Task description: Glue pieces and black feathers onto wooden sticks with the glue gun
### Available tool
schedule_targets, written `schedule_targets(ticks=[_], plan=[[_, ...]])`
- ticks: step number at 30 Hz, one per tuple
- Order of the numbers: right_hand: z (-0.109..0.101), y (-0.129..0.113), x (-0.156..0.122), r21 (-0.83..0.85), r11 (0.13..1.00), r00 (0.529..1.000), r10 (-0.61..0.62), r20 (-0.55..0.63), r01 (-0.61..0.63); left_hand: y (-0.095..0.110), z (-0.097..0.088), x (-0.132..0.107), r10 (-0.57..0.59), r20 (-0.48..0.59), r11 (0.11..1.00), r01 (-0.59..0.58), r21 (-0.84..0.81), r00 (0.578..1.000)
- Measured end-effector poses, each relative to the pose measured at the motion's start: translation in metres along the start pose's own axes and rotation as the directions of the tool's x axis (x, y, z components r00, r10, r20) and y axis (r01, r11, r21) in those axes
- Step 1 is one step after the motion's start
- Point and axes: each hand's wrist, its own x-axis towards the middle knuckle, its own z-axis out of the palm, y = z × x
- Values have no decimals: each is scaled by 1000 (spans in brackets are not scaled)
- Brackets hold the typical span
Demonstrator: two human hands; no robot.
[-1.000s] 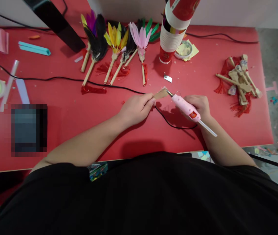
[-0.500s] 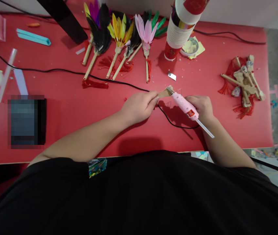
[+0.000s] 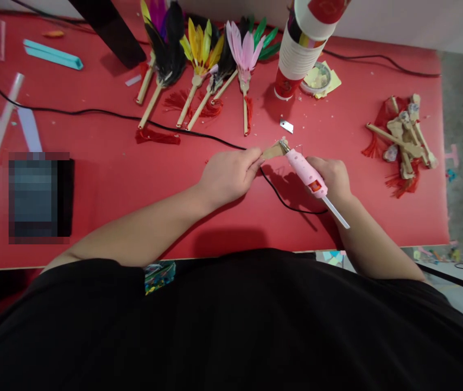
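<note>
Seemingly midway, the left hand point(image 3: 229, 174) pinches a wooden stick point(image 3: 273, 151) over the table point(image 3: 133, 174), the right hand point(image 3: 334, 176) grips a glue gun point(image 3: 305, 171) at its tip, feathered sticks point(image 3: 197, 81) done, featherless sticks point(image 3: 405, 145) remaining.

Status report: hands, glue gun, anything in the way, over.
Left fingers pinching tan piece. Right fingers gripping pink glue gun, nozzle at piece's free end. Loose blade lying just beyond; black cord nearby.

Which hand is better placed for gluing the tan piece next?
Likely the right hand: it holds the pink glue gun, nozzle at the tan piece, whose other end the left hand grips.
</note>
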Motion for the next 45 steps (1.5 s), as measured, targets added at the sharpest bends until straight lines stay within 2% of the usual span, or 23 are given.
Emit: schedule_targets(ticks=[6,15,20,22,24,26,28,32,35,39,45], plan=[[3,-1,-2,-15,1000,999,15,-31,-16,3,-1,-2,-27,-3,999,28,24,1000],[3,-14,-6,-9,999,995,50,-86,-51,1,-2,0,-28,-25,998,29,56,999],[-4,-1,-1,-20,991,989,131,-66,-133,6,-5,-5,14,-61,998,-10,67,998],[-6,8,1,34,983,971,183,-155,-180,10,-7,-7,9,-58,997,-5,75,998],[-6,13,2,116,978,937,200,-287,-174,13,-9,-6,-19,-18,996,20,82,1000],[-2,11,1,171,976,910,190,-368,-134,15,-9,-5,-51,29,994,48,96,998],[3,7,-3,189,977,913,163,-373,-97,16,-10,-2,-80,53,990,73,118,995],[7,5,-13,172,984,946,3,-324,56,22,-13,1,-146,103,975,125,184,984],[5,6,-16,135,980,964,-110,-244,146,26,-15,2,-179,132,967,149,206,975],[1,2,-16,76,984,978,-151,-144,163,26,-15,1,-157,134,975,131,181,978],[2,-4,-16,31,987,968,-148,-203,157,21,-11,0,-114,94,988,103,116,989]])
